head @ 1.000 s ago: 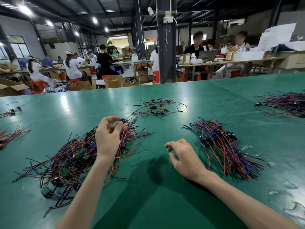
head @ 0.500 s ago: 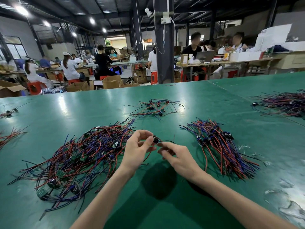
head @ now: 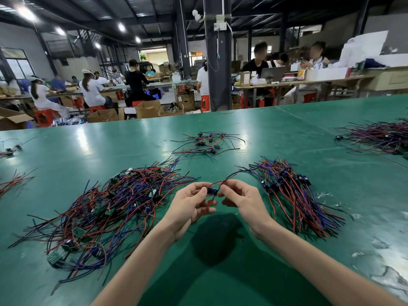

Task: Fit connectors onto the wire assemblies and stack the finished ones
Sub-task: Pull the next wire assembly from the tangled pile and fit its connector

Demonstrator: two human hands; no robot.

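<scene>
Above the green table, my left hand [head: 189, 205] and my right hand [head: 242, 200] meet at a small dark wire assembly [head: 212, 191]. Both pinch it between thumb and fingertips; its red and black wires arc up and to the right from the fingers. To the left lies a large tangled heap of red, blue and black wire assemblies [head: 106, 208] with small green boards. On the right sits a tidier stack of assemblies [head: 291, 195] whose wires all point toward the near right.
A small loose cluster of assemblies [head: 206, 143] lies further back at the centre. Another pile [head: 379, 136] sits at the far right, and stray wires [head: 13, 182] at the left edge. Beyond the table edge, people work at benches among cardboard boxes.
My left hand lifted one assembly out of the left heap and carried it to the centre. My right hand rose from the table to meet it, and both now pinch it.
</scene>
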